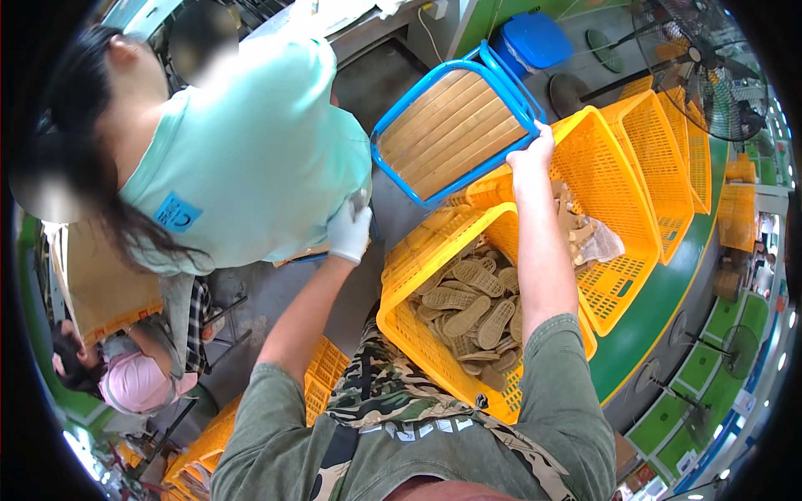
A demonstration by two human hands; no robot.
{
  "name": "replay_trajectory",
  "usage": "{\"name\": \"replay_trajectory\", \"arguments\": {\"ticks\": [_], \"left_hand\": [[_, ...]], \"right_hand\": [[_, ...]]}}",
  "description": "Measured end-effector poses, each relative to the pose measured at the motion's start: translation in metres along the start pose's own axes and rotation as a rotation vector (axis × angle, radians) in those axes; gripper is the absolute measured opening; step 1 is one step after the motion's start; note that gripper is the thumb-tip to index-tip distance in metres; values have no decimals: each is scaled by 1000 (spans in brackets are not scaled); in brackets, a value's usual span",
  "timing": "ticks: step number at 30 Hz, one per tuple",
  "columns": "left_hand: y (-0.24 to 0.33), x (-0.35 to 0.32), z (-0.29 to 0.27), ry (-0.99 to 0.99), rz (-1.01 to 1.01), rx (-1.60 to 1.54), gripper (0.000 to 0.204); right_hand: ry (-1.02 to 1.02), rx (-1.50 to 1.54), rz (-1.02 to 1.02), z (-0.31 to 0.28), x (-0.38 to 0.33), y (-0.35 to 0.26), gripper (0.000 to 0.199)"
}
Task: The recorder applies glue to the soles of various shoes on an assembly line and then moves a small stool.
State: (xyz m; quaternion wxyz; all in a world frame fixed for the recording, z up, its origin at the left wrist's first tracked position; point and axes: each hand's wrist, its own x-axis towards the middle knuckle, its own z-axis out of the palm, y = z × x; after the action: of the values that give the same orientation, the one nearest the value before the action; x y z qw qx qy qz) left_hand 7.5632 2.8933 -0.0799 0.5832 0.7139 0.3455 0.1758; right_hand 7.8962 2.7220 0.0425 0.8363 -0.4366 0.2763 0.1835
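Observation:
My right hand [533,153] reaches up and grips the lower edge of a blue-framed stool with a wooden slat seat [451,129], which is tilted on its side. My left hand [349,232], in a white glove, rests against the back of a person in a mint green shirt [251,159] who leans over in front of me. Below my right arm stands a yellow plastic crate [418,334] filled with several tan shoe soles [468,309].
More yellow crates [643,167] stand tilted to the right, one holding cardboard scraps. A floor fan [710,75] and a blue lidded bin [535,37] are at the back right. Another person in a pink cap [138,380] crouches at lower left beside yellow crates [209,451].

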Motion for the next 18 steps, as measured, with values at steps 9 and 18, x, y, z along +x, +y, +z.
{"name": "replay_trajectory", "arguments": {"ticks": [9, 18], "left_hand": [[66, -86, 51, -635, 302, 461, 66], [65, -78, 74, -749, 176, 518, 51]], "right_hand": [[0, 114, 46, -5, 103, 58, 31], [160, 166, 99, -32, 208, 148, 34]]}}
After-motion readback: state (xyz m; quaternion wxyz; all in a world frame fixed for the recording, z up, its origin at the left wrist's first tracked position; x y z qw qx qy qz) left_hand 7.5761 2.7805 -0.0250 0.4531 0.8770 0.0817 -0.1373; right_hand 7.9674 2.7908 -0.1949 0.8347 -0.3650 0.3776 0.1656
